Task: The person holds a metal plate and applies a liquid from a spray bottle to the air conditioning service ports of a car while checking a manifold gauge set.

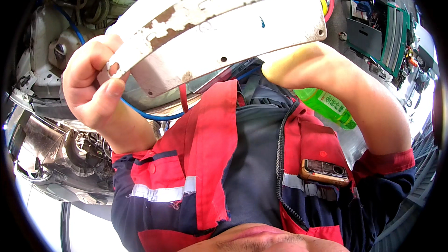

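A curved white metal panel (pixel 182 60) spans the upper middle of the head view, held up before my chest. Its paint is worn to brown patches along the curved flange, and small holes pierce its lower edge. At the panel's left end, my left hand (pixel 91 77) is closed, with thumb and fingers pinching the tip next to a hole. My right forearm (pixel 354 79) bends up toward the panel's underside. The fingers of that hand are hidden behind the panel, so its grip does not show.
Beyond my left hand lies a car's open engine bay (pixel 60 51), with a blue hose (pixel 158 117) passing below the panel. A green bottle (pixel 324 105) stands by my right arm. A phone (pixel 324 171) sits in my chest pocket. Far right is a green tool cabinet (pixel 394 37).
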Demonstrator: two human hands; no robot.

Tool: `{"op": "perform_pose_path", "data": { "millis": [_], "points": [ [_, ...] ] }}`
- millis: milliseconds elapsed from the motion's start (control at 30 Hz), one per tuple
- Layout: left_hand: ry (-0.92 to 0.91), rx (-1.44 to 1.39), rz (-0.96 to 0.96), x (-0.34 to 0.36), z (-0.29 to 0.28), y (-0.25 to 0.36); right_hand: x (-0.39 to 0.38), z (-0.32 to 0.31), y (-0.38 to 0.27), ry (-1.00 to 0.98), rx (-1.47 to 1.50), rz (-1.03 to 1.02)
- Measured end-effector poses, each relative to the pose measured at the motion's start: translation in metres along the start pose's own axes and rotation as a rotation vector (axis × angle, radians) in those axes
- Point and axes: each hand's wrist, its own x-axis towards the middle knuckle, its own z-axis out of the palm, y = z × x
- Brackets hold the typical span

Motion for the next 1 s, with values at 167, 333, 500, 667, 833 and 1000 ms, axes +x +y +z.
{"op": "perform_pose_path", "data": {
  "millis": [167,333,500,667,833,1000],
  "points": [
    [-0.045,-0.003,0.064,0.005,0.007,-0.006,0.009,0.015,0.014,0.171,-0.402,-0.027],
    [-0.073,0.006,0.061,0.005,0.004,-0.003,0.001,0.015,0.01,0.211,-0.357,-0.022],
    [-0.063,0.015,0.053,0.004,0.006,-0.004,0.002,0.023,0.014,0.216,-0.408,0.032],
    [-0.079,0.003,0.041,0.004,0.006,-0.007,0.011,0.029,0.032,0.382,-0.51,-0.19],
    [-0.112,0.036,0.036,0.004,0.005,-0.005,0.014,0.026,0.031,0.435,-0.347,-0.145],
    [-0.092,0.04,0.035,0.003,0.002,-0.006,0.018,0.036,0.063,0.511,-1.094,-0.496]
  ]
}}
